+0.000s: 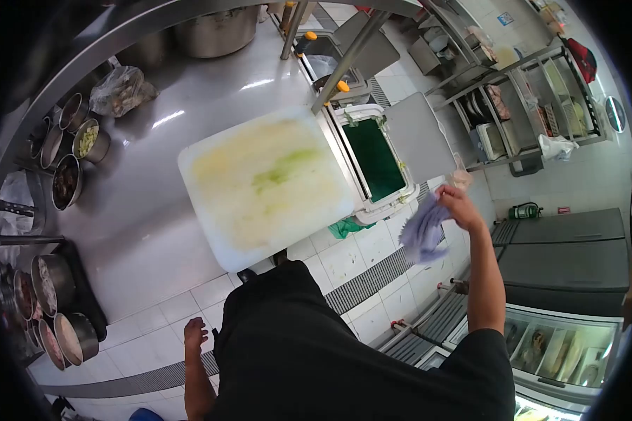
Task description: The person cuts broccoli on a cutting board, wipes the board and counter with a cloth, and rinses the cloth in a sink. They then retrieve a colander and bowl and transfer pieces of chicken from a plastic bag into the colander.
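Observation:
My right hand (pixel 460 205) is closed on a bluish-purple cloth (pixel 424 228), which hangs bunched below the fingers over the floor, to the right of the bin. Low on the left, beside my dark clothing, my left hand (pixel 196 332) hangs with loosely bent fingers and nothing visible in it. A white cutting board (pixel 267 186) with yellowish stains and green smears lies on the steel counter (pixel 140 196) in front of me. Just past the board's right edge stands a white-rimmed bin (pixel 378 158) with a green inside and a grey lid (pixel 420 137) swung open.
Steel bowls of ingredients (pixel 88 140) and a tied plastic bag (pixel 123 91) sit along the counter's left side. More filled containers (pixel 67 337) stand lower left. A big pot (pixel 216 31) is at the back. Shelving (pixel 519 105) and a refrigerated display (pixel 555 347) are on the right.

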`<state>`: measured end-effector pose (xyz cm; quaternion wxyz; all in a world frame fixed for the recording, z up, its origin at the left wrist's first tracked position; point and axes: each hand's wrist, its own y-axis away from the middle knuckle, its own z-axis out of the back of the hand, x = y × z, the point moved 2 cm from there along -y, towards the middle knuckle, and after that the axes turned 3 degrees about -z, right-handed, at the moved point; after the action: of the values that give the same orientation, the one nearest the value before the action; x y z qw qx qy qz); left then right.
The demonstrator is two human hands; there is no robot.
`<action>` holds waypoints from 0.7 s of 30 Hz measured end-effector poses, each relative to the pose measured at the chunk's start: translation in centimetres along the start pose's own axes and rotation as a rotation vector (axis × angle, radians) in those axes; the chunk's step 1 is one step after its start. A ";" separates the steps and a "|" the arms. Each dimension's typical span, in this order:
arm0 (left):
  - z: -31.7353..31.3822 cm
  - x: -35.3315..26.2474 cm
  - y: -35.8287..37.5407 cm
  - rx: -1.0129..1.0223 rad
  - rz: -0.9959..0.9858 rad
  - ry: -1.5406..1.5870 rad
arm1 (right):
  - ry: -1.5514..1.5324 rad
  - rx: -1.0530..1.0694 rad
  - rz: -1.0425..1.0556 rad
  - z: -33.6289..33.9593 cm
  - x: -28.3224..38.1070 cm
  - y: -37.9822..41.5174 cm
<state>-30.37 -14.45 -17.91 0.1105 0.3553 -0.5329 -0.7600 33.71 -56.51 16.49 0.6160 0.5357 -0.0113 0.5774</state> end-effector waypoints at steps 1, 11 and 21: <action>0.1 -0.8 -0.1 -0.005 -0.009 0.004 | 0.031 -0.024 0.104 -0.2 2.1 0.3; 0.5 1.7 2.5 -0.109 -0.098 0.195 | 0.432 0.089 0.729 -9.8 23.7 -3.7; -2.6 5.3 9.4 -0.178 -0.082 0.359 | 0.695 -0.497 0.792 -33.9 13.5 -19.6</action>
<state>-34.41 -23.09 -12.31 0.2037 0.4952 -0.4204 -0.7325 31.86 -19.55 -2.10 0.4279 0.1089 -0.1431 0.8857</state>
